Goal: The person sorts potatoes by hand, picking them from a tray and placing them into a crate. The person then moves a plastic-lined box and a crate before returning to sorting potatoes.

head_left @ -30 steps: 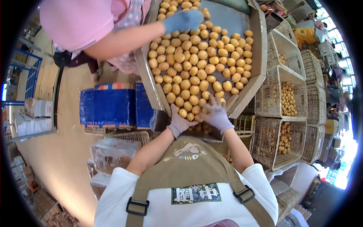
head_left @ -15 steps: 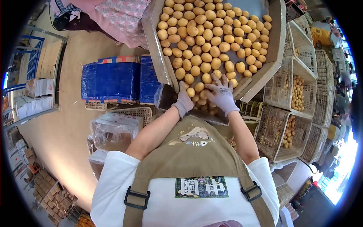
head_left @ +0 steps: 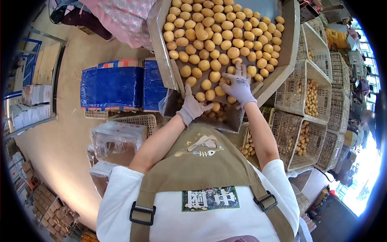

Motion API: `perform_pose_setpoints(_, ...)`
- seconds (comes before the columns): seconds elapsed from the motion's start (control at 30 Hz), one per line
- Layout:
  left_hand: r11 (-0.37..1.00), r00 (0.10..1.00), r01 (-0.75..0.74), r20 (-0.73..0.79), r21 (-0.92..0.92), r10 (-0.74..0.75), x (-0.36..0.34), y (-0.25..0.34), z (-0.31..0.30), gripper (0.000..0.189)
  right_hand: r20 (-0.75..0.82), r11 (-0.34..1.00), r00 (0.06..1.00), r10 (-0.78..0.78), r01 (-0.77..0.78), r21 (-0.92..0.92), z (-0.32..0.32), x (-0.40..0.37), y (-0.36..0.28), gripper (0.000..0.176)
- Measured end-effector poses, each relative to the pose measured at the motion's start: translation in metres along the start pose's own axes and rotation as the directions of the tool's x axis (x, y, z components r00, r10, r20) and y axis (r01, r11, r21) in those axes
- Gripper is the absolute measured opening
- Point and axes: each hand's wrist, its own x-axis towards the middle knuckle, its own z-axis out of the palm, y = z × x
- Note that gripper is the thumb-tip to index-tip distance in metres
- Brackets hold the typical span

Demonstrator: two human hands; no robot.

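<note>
Many small yellow potatoes (head_left: pixel 215 64) lie across a sloping grey tray (head_left: pixel 270 8) with raised side boards (head_left: pixel 161 48). At its narrow mouth, my left hand (head_left: pixel 193 108), in a pale glove, is spread with its thumb out beside the loose potatoes and over the box's edge. My right hand (head_left: pixel 242 86), gloved alike, rests among potatoes at the right of the mouth, fingers apart and pointing up the tray. Between the hands several potatoes sit at the lip. Below stands a plastic-lined box (head_left: pixel 231 121) with potatoes inside, partly hidden by my left hand.
Stacked plastic crates (head_left: pixel 292 103) holding potatoes stand at the right. On the left are blue-covered boxes (head_left: pixel 113 86) and a plastic-wrapped carton (head_left: pixel 119 139). Pink patterned cloth (head_left: pixel 125 18) hangs by the tray's upper left. A shelf rack (head_left: pixel 36 92) stands farther left.
My left hand has shifted left and slightly down, its fingers opening away from the potatoes. My right hand has moved a little up the tray. Potatoes near the mouth have shifted, baring some tray surface.
</note>
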Motion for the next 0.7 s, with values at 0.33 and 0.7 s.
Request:
perform_pose_setpoints(0.33, 0.997, 0.964, 0.042, 0.265, -0.063, -0.024, 0.009, -0.004, 0.005, 0.107, 0.14, 0.975, 0.969, 0.205, -0.215, 0.059, -0.059, 0.14, -0.003, 0.063)
perform_pose_setpoints(0.7, 0.691, 0.821, 0.491, 0.546, -0.53, -0.163, 0.012, 0.006, -0.017, 0.105, -0.331, 0.107, 0.805, 0.493, 0.321, 0.941, -0.12, 0.032, 0.008, 0.044)
